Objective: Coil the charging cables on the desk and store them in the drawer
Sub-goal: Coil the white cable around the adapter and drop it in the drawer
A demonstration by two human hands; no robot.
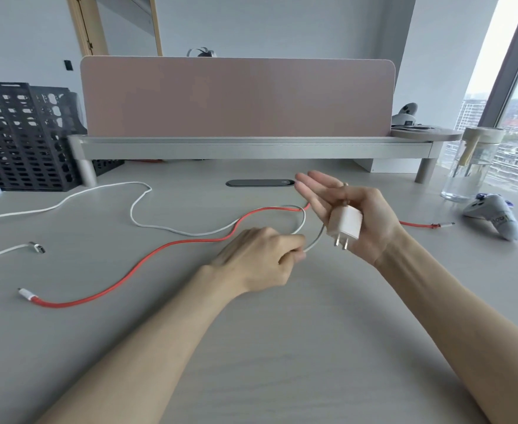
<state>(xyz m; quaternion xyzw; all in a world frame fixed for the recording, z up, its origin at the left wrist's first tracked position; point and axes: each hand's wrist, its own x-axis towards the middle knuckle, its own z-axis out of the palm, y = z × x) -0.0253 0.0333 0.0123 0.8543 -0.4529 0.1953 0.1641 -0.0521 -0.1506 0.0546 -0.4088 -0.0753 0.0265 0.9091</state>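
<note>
The grey tabletop (282, 347) fills most of the view, and its near edge is cut off at the bottom. At its back stands a pink partition panel (236, 97) behind a low grey riser shelf (251, 148). On the left are black perforated crates (16, 136), partly outside the picture.

Both forearms reach in from below. The right hand (352, 215) is raised with the palm up. Its grip is spread, with the fingers straight and apart. The left hand (257, 258) is just beside it and lower, knuckles up. Its grip is pressed together, pinching the white cable (190, 234) a little below the plug.

The white cable lies in loose curves over the left half of the tabletop and leaves the picture at the left edge. A second white piece with a silver connector (37, 248) comes in from that same edge – I cannot tell if it is the same cable. The red cable (190, 240) lies uncoiled from the front left to the right, crossing the white one. Its middle is hidden behind the right hand.

At the right stands a glass jar (472, 166) with a pale lid, and near it lies a grey game controller (493, 217).

The white charger plug (345, 224) lies on the right palm with its prongs toward the camera – the thumb is hard to make out behind it.
</note>
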